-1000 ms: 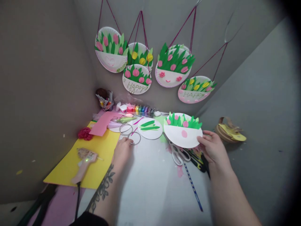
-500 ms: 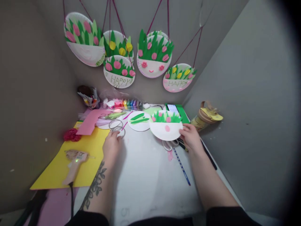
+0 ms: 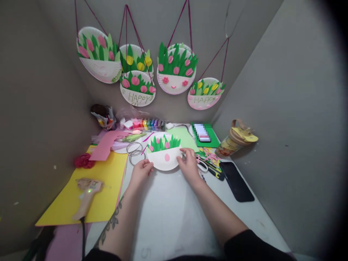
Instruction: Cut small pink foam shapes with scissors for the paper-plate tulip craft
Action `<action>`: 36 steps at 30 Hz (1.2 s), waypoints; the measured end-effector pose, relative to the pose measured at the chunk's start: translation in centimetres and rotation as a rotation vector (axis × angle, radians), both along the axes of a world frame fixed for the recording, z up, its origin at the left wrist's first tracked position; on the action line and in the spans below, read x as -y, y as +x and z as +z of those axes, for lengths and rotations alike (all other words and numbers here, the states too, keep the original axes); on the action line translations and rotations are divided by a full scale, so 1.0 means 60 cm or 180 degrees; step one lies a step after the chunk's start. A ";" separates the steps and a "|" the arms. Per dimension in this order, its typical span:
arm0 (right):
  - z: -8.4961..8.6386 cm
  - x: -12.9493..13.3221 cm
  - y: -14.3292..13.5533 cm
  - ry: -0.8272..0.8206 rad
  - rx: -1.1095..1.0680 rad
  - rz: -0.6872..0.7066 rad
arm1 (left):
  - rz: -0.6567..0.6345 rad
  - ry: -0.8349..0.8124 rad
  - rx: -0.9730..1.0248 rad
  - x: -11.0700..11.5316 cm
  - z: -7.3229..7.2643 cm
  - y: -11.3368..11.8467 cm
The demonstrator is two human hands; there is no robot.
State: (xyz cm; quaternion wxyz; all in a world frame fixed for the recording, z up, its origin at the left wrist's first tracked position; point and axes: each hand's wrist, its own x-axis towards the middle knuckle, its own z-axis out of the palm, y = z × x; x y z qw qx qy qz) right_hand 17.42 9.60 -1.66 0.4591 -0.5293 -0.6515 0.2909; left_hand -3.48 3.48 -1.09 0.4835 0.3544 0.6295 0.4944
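Note:
A white paper plate (image 3: 164,159) with green paper leaves and pink paper tulips lies on the white table (image 3: 168,214), straight ahead of me. My left hand (image 3: 140,172) grips its lower left edge. Its right edge is held by my right hand (image 3: 189,165). Two metal rings (image 3: 135,150) lie just left of the plate, clear of my left hand.
A glue gun (image 3: 86,192) rests on a yellow sheet (image 3: 108,188) at the left. Scissors (image 3: 202,166), a black phone (image 3: 236,181) and a green pad (image 3: 209,139) lie right of the plate. Paint pots (image 3: 146,124) line the back. Several finished plates (image 3: 174,72) hang on the wall.
My right hand carried the plate left to the middle, over the plain plate that held green strips. My left hand left the metal rings and took the plate's left edge.

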 end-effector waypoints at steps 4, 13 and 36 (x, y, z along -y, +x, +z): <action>0.000 0.015 -0.018 0.0489 0.1140 0.0421 | -0.0035 -0.0062 -0.0001 0.001 0.002 0.005; -0.012 0.012 -0.040 0.0022 0.1476 0.0394 | -0.0068 -0.0083 -0.0125 -0.002 -0.010 0.015; 0.027 0.099 -0.072 0.0050 -0.0321 0.2077 | 0.0911 0.0196 -0.0171 -0.008 0.002 -0.035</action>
